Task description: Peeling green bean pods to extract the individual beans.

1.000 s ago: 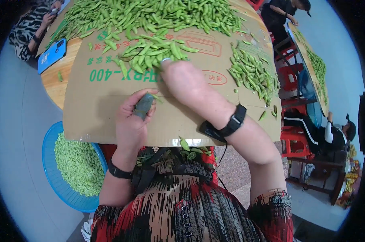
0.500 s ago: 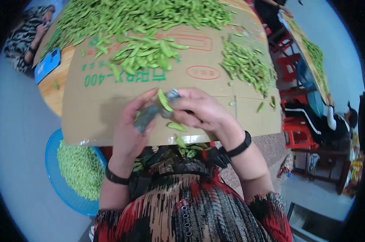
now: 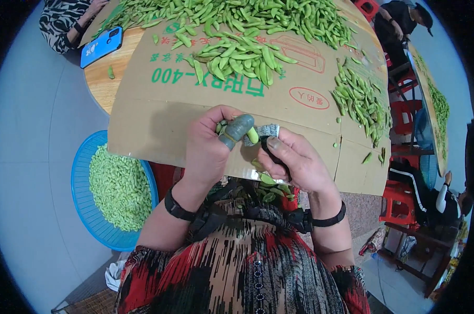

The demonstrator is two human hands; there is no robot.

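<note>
Over the near edge of the cardboard sheet [image 3: 143,125], my left hand [image 3: 208,144] is closed, a grey-green cover [image 3: 238,130] on its thumb. A light green bean pod [image 3: 253,136] sticks out beside that cover, with small green beans showing behind the thumb. My right hand [image 3: 307,165] is close by on the right, its fingers curled. A grey-and-white patterned wrap [image 3: 268,131] covers one of its fingertips, near the pod. Something dark sits between its thumb and fingers, too hidden to name. Loose pods and husks [image 3: 271,188] lie in my lap below.
Pods form a big heap [image 3: 237,15], a small pile [image 3: 239,57] and another pile [image 3: 360,99] on the right. A blue basket [image 3: 80,204] of shelled beans [image 3: 116,188] stands at lower left. A blue phone [image 3: 102,48] lies on the table. Other people sit left and right.
The view has shifted, so the table appears further right and higher. The pod between my hands has tipped down behind my left thumb. My right hand has drawn slightly away from my left.
</note>
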